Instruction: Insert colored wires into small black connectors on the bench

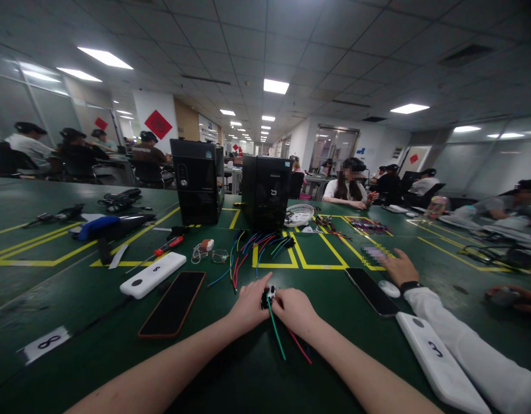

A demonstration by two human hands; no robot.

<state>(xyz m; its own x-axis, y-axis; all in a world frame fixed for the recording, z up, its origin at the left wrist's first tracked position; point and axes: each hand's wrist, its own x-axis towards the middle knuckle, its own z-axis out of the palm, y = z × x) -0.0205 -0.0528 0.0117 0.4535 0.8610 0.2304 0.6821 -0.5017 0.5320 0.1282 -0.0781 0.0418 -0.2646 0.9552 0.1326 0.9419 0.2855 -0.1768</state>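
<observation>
My left hand [249,306] and my right hand [294,309] meet over the green table [92,345], both pinched on a small black-and-white connector [267,295]. A green wire [276,334] and a red wire [300,347] trail from it toward me, between my forearms. A bundle of coloured wires [256,247] lies just beyond my hands, in front of a black computer case [265,192].
A dark phone [174,310], a white box marked 8 [153,275] and a red-handled screwdriver [168,245] lie left. A second computer case [198,181] stands behind. A co-worker's sleeved arm [459,339], phone [371,291] and white box marked 3 [438,359] lie right. Other people sit at the tables.
</observation>
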